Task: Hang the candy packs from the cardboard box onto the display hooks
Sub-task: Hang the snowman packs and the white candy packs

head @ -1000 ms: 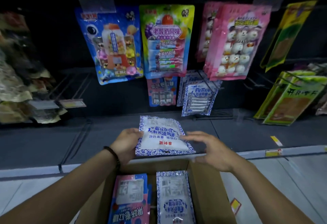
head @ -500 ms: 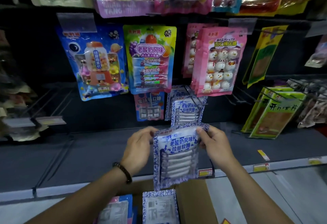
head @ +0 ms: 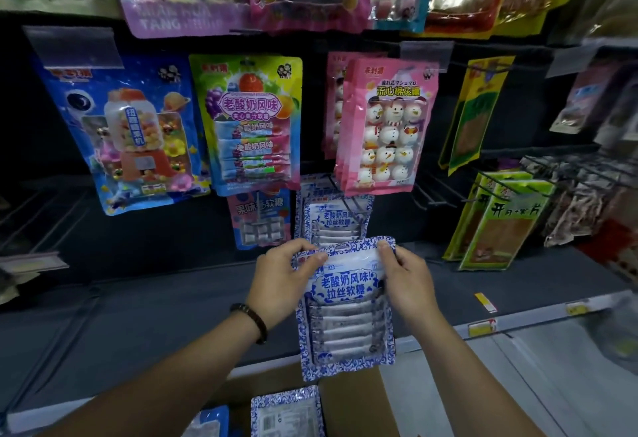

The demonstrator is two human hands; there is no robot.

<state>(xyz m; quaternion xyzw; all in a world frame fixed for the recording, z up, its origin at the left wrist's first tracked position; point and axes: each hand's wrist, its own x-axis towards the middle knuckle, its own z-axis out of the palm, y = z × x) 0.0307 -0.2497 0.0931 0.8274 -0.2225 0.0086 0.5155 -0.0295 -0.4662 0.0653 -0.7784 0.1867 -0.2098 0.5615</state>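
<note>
A blue-and-white candy pack [head: 347,312] hangs upright between my hands, front side toward me. My left hand [head: 281,281] pinches its top left corner and my right hand [head: 407,281] pinches its top right corner. Directly behind and above it, several identical blue-and-white packs [head: 336,217] hang on a display hook [head: 348,201]. The held pack's top edge sits just below those packs. The cardboard box [head: 348,402] stands open below, with another blue-and-white pack [head: 286,414] lying face down in it and a blue-edged pack [head: 210,424] beside it.
Other packs hang around: a blue gumball-machine pack [head: 131,132], a green-yellow yogurt-candy pack [head: 250,122], pink snowman marshmallow packs [head: 383,125], a small pink-blue pack [head: 257,219] and green packs [head: 500,222] at the right. Bare hooks [head: 431,191] jut out right of the marshmallows. A dark shelf [head: 155,305] runs below.
The pack was lifted from flat above the box, turned upright to face me, and raised closer to the hanging blue-and-white packs. Both hands shifted to pinch its top corners.
</note>
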